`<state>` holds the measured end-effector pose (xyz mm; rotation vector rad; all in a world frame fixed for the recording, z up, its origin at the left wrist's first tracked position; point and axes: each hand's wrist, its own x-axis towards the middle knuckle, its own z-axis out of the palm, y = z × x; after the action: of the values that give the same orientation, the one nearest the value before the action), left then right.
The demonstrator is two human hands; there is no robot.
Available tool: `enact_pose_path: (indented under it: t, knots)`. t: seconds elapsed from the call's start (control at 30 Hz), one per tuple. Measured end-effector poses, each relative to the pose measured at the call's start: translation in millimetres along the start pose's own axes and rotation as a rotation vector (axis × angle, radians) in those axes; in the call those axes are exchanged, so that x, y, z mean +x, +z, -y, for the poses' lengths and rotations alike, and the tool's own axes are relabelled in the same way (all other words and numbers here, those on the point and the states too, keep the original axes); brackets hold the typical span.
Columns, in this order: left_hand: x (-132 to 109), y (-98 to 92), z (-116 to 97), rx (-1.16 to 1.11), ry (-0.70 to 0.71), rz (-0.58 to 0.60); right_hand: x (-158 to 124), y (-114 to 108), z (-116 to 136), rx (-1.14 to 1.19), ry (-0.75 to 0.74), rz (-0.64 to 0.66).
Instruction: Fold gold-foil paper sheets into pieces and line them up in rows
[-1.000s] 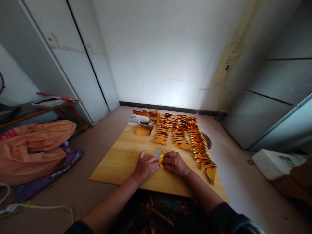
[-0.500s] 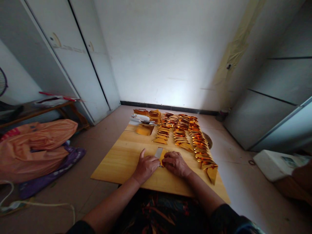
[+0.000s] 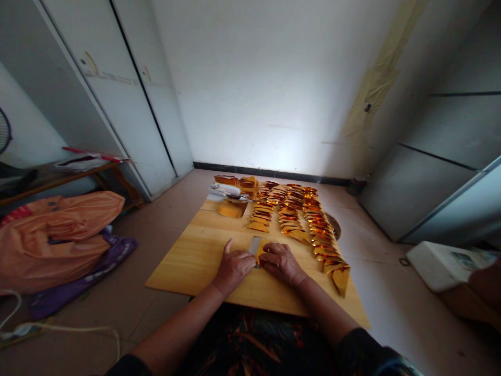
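A small piece of gold foil paper with a pale grey strip lies on the wooden board in front of me. My left hand presses its left lower edge with curled fingers, the thumb sticking up. From the other side, the bent fingers of my right hand grip the same paper, and the fingertips of both hands nearly meet. The hands hide much of the paper. Folded gold foil pieces stand in overlapping rows beyond my right hand. One row runs down the board's right side.
Flat gold sheets lie at the far left of the wooden board, near a white bundle. Orange bags and a purple bag lie on the floor at left. A white foam box stands at right.
My right fingers have shifted very slightly on the foil paper. My left hand stays in nearly the same place, and the rows are unchanged.
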<state>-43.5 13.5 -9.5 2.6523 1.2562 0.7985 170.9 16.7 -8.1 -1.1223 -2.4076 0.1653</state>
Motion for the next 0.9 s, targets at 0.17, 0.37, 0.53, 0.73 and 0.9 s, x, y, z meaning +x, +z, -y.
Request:
enact_pose_path:
  t: [0.17, 0.37, 0.53, 0.73, 0.9]
  knots:
    - [-0.7, -2.4, -2.8, -0.010, 0.002, -0.034, 1.0, 1.1, -0.5, 0.010, -0.003, 0.005]
    - [-4.6, -13.7, -5.9, -0.031, 0.033, 0.016, 2.3, 3.0, -3.0, 0.028, 0.013, 0.004]
    - [-8.0, -16.2, -2.6, -0.050, 0.051, 0.055, 4.5, 2.8, -0.4, 0.060, 0.055, 0.012]
    - [-11.6, -16.8, 1.9, -0.070, 0.007, 0.174, 10.7, 5.4, 7.7, 0.079, 0.210, 0.009]
    - [-12.7, -18.6, 6.3, -0.081, 0.003, 0.247, 15.5, 8.8, 13.2, 0.070, 0.321, -0.003]
